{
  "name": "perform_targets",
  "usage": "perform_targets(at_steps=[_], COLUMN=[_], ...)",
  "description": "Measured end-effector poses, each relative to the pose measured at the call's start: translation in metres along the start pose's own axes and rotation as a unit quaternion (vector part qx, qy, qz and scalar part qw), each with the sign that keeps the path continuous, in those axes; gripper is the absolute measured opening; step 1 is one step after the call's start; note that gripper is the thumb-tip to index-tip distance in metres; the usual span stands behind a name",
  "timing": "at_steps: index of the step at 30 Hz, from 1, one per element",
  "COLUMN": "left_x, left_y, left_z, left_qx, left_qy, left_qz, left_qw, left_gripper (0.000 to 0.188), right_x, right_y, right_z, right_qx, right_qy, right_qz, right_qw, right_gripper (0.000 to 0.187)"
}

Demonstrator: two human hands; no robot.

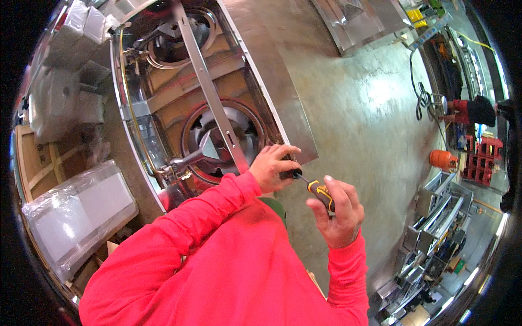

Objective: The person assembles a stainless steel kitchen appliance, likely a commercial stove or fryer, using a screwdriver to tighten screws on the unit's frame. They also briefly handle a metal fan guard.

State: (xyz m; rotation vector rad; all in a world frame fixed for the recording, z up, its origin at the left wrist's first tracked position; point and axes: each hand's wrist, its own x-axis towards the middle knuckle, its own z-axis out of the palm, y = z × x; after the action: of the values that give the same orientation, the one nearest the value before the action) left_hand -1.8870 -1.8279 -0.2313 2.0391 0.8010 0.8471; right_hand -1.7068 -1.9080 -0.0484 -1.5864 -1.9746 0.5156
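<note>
A screwdriver (322, 195) with a black-and-yellow handle sits between the thumb and fingers of my right hand (341, 214). Its shaft runs up and left to a small black round part (295, 173) by the near right corner of a metal burner unit (270, 115). My left hand (272, 167) closes around this black part, its thumb and palm side partly hidden. Beside that hand, a long metal bar (209, 89) crosses over the unit's two round burners. A brass-coloured pipe (124, 76) follows the unit's left side.
Plastic-wrapped panels (81, 217) lie at the left, near wrapped boxes (65, 103). Metal sheets (361, 22) rest on the floor at the far right. Along the right are an orange gas cylinder (443, 160), red crates (483, 160), metal frames (435, 212) and another person (478, 111).
</note>
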Motion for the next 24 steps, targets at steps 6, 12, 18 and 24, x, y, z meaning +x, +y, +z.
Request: perform_targets(at_steps=[6,12,18,24], left_x=[0.000,-0.012,-0.010,0.007], left_y=[-0.005,-0.001,-0.004,0.001], left_z=[-0.003,0.027,0.023,0.007], left_qx=[-0.078,-0.051,-0.056,-0.095], left_qy=[-0.014,-0.002,-0.010,0.023], left_qz=[0.016,-0.009,-0.029,0.036], left_qw=[0.997,0.999,0.998,0.995], left_gripper=[0.028,0.033,0.034,0.027], right_x=[0.028,0.006,0.006,-0.008], right_y=[-0.036,-0.015,-0.016,0.012], right_z=[0.009,0.010,0.011,0.001], right_qx=[-0.033,0.030,-0.065,-0.059], right_qy=[-0.001,0.042,0.064,0.031], right_qz=[-0.048,0.025,-0.053,0.022], right_qw=[0.998,0.998,0.994,0.998], right_gripper=[0.043,0.038,0.034,0.052])
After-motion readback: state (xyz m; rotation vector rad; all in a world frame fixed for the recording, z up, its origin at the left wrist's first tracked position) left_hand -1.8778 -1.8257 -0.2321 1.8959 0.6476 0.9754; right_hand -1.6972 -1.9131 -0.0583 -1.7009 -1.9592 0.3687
